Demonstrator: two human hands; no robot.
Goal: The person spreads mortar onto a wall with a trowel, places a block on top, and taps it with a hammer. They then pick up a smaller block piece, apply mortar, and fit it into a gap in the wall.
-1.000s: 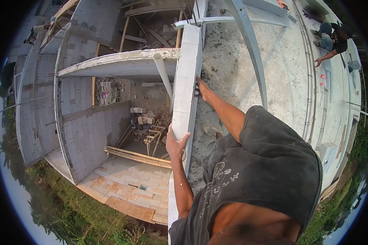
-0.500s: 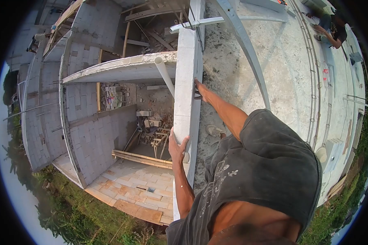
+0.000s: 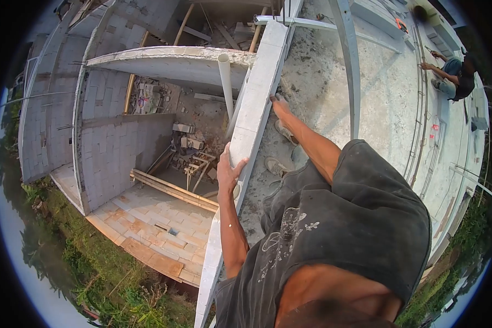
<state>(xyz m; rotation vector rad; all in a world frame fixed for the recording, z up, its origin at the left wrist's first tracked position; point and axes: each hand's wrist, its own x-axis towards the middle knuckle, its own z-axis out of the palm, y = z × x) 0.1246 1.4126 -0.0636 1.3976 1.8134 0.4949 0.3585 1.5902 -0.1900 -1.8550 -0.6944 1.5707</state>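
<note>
A long pale concrete block [image 3: 255, 101] lies along the top of the wall edge, slanting up to the right. My left hand [image 3: 228, 170] grips its near end, thumb on the top face and fingers over the left side. My right hand [image 3: 280, 107] holds the right side further up, its fingertips partly hidden against the block. A white pipe [image 3: 225, 76] stands beside the block on the left. The narrow wall top [image 3: 209, 268] continues below my left hand.
Left of the wall, an open room drops away, with bamboo poles [image 3: 172, 188] and rubble [image 3: 188, 136] inside. On the right, a curved metal bar [image 3: 349, 65] crosses the concrete slab [image 3: 385, 101]. A person [image 3: 455, 76] crouches beside long reinforcing bars [image 3: 419, 109].
My view has turned, so the block now slants to the right. Both hands stay on it. More of my shoes shows beside the wall.
</note>
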